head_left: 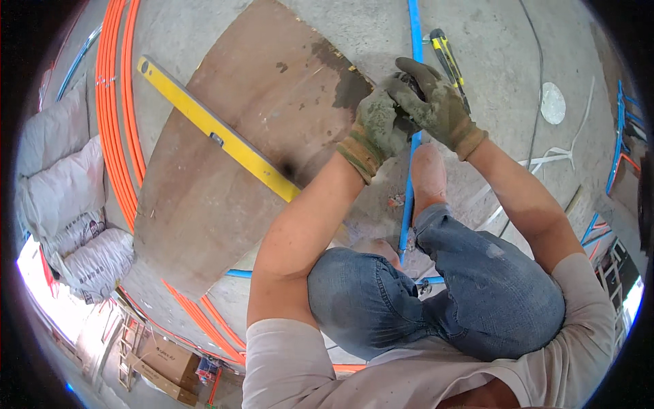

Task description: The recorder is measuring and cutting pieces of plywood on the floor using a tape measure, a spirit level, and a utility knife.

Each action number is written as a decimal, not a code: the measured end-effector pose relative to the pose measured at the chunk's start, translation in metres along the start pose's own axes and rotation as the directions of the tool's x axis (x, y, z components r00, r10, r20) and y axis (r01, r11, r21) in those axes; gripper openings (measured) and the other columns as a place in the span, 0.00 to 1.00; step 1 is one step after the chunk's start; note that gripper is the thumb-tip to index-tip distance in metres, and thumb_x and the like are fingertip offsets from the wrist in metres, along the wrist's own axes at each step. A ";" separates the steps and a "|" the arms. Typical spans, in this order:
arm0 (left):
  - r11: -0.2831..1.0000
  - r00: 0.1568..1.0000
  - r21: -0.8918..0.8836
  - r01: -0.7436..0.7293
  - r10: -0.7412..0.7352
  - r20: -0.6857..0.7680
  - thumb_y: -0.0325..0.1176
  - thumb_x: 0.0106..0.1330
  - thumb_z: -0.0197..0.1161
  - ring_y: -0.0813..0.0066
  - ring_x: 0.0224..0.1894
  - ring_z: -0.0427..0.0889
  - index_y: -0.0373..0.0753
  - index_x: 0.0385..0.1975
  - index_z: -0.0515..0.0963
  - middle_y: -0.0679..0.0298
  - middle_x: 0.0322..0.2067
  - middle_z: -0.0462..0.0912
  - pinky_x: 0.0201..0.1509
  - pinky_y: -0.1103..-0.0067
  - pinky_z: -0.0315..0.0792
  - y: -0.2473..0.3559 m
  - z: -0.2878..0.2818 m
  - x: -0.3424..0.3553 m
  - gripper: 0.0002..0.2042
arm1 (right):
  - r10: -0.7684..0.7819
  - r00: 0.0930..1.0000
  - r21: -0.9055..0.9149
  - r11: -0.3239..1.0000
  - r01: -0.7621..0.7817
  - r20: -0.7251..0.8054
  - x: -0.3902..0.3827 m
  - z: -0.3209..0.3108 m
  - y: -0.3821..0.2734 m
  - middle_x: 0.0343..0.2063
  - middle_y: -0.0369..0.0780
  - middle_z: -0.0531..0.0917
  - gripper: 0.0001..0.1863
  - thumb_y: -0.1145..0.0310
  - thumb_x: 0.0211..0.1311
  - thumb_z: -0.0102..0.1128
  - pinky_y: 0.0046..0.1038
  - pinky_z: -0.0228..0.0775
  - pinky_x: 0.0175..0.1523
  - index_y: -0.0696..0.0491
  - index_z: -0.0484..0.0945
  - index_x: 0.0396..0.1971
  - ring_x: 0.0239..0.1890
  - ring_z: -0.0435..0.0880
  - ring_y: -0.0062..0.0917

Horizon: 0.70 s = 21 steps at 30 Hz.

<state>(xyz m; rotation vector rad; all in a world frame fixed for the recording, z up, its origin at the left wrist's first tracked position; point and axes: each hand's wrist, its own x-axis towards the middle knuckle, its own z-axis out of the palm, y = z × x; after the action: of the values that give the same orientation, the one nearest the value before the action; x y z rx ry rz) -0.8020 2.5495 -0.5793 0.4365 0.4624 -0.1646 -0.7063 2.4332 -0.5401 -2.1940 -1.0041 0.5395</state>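
My left hand [383, 121] and my right hand [436, 103] wear dirty grey-green work gloves with tan cuffs. They meet over the blue pipe [416, 34] that runs along the concrete floor, and their fingers are closed together. Something dark shows between the gloves, but the fingers hide most of it and I cannot make out what it is. Just beyond my right hand lies a tool with a yellow-and-black handle [445, 56]. To the left of my hands, a yellow spirit level [238, 153] rests across a large brown board [204, 225], which has a dark wet patch near my left glove.
Bundled orange conduits [112, 102] run along the left, beside stacked white sacks [65, 184]. A cardboard box [167, 361] stands at lower left. At right are a white round patch [552, 103], a thin dark cable [538, 61] and a white strap [555, 155]. My bent knees are close below my arms.
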 end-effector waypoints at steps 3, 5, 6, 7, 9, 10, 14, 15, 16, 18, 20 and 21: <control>1.000 0.999 0.026 0.007 -0.008 0.043 0.33 0.71 0.54 0.68 0.49 0.81 0.37 0.55 0.73 0.60 0.48 0.80 0.55 0.71 0.78 0.011 -0.015 -0.015 0.15 | 0.053 0.997 0.079 0.995 -0.057 0.049 0.007 -0.001 -0.012 0.48 0.48 0.80 0.31 0.56 0.63 0.62 0.32 0.72 0.55 0.53 0.68 0.63 0.50 0.81 0.33; 0.992 0.995 -0.083 0.091 -0.088 0.045 0.32 0.70 0.56 0.69 0.48 0.82 0.37 0.53 0.74 0.61 0.47 0.81 0.54 0.72 0.79 0.016 -0.028 -0.023 0.14 | 0.110 0.957 0.179 0.971 -0.161 0.268 0.011 -0.001 -0.014 0.50 0.46 0.79 0.32 0.56 0.63 0.63 0.31 0.72 0.56 0.52 0.67 0.64 0.51 0.80 0.30; 0.995 0.994 0.000 0.103 -0.103 -0.018 0.31 0.70 0.57 0.70 0.48 0.82 0.36 0.52 0.75 0.61 0.47 0.81 0.54 0.73 0.79 0.018 -0.036 -0.026 0.13 | 0.168 0.930 0.139 0.965 -0.223 0.326 0.011 0.001 -0.013 0.50 0.46 0.79 0.32 0.56 0.63 0.63 0.31 0.72 0.56 0.52 0.67 0.64 0.51 0.80 0.30; 0.987 0.985 0.092 0.134 -0.122 -0.124 0.31 0.69 0.57 0.71 0.47 0.82 0.36 0.50 0.76 0.61 0.47 0.81 0.54 0.73 0.79 0.018 -0.044 -0.030 0.13 | 0.151 0.915 0.203 0.950 -0.239 0.374 0.012 0.003 -0.012 0.52 0.45 0.79 0.32 0.56 0.63 0.63 0.31 0.72 0.56 0.53 0.66 0.64 0.51 0.79 0.29; 0.994 0.992 0.059 0.094 -0.088 -0.090 0.32 0.67 0.60 0.71 0.45 0.82 0.38 0.47 0.76 0.61 0.44 0.82 0.49 0.75 0.80 0.013 -0.057 -0.035 0.11 | 0.120 0.897 0.260 0.933 -0.248 0.426 0.014 0.011 -0.009 0.53 0.44 0.78 0.33 0.57 0.63 0.63 0.30 0.72 0.56 0.54 0.66 0.64 0.52 0.79 0.27; 0.995 0.992 0.041 0.095 -0.091 -0.089 0.33 0.65 0.63 0.70 0.42 0.83 0.40 0.44 0.75 0.61 0.40 0.82 0.44 0.76 0.81 0.010 -0.062 -0.035 0.10 | 0.032 0.900 0.340 0.920 -0.197 0.434 0.016 0.015 -0.007 0.52 0.42 0.79 0.33 0.57 0.63 0.63 0.28 0.73 0.54 0.55 0.65 0.64 0.49 0.79 0.25; 0.993 0.993 0.112 -0.035 0.048 -0.108 0.29 0.69 0.57 0.70 0.45 0.82 0.35 0.46 0.78 0.62 0.42 0.82 0.52 0.74 0.79 0.019 -0.078 -0.046 0.10 | -0.060 0.820 0.442 0.864 -0.243 0.568 0.024 0.017 0.000 0.48 0.38 0.80 0.33 0.57 0.64 0.62 0.23 0.76 0.48 0.56 0.64 0.65 0.43 0.80 0.20; 0.992 0.987 0.003 -0.129 0.129 -0.092 0.28 0.68 0.58 0.69 0.44 0.82 0.35 0.44 0.78 0.61 0.40 0.82 0.52 0.74 0.79 0.030 -0.083 -0.052 0.08 | -0.092 0.815 0.463 0.856 -0.229 0.572 0.026 0.014 0.002 0.48 0.38 0.80 0.33 0.57 0.64 0.62 0.23 0.76 0.48 0.56 0.64 0.65 0.43 0.80 0.20; 0.978 0.973 -0.089 -0.187 0.171 -0.158 0.27 0.67 0.59 0.68 0.42 0.82 0.35 0.42 0.78 0.60 0.38 0.82 0.52 0.73 0.79 0.043 -0.089 -0.060 0.07 | -0.045 0.750 0.421 0.849 -0.319 0.660 0.027 0.010 0.003 0.47 0.37 0.80 0.34 0.57 0.64 0.62 0.23 0.76 0.43 0.56 0.64 0.65 0.40 0.80 0.19; 0.281 0.754 0.928 -0.242 0.657 -0.002 0.26 0.65 0.61 0.66 0.40 0.82 0.35 0.38 0.78 0.59 0.34 0.82 0.52 0.68 0.79 0.077 -0.106 -0.085 0.05 | 0.032 0.661 0.356 0.823 -0.443 0.750 0.030 0.001 0.005 0.38 0.36 0.81 0.30 0.59 0.63 0.59 0.23 0.74 0.33 0.57 0.69 0.62 0.31 0.78 0.17; 0.844 0.794 -0.132 -0.521 0.422 -0.437 0.29 0.64 0.63 0.70 0.30 0.81 0.37 0.31 0.79 0.63 0.26 0.81 0.39 0.74 0.80 0.118 -0.129 -0.103 0.03 | 0.113 0.617 0.200 0.888 -0.414 0.779 0.034 -0.004 0.008 0.34 0.35 0.80 0.27 0.60 0.61 0.58 0.22 0.72 0.30 0.58 0.72 0.58 0.28 0.77 0.16; 0.811 0.695 -0.058 -0.582 0.459 -0.554 0.29 0.63 0.63 0.70 0.29 0.81 0.37 0.31 0.79 0.63 0.26 0.81 0.39 0.74 0.80 0.128 -0.140 -0.116 0.03 | 0.190 0.592 0.046 0.932 -0.359 0.783 0.037 -0.004 0.009 0.30 0.34 0.80 0.24 0.62 0.60 0.57 0.22 0.71 0.28 0.58 0.76 0.55 0.26 0.76 0.16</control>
<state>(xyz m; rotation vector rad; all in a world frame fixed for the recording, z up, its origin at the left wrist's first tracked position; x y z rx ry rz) -0.9275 2.7322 -0.5909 0.3648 0.8602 0.5881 -0.6758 2.4559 -0.5469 -1.9278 -0.9301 1.7727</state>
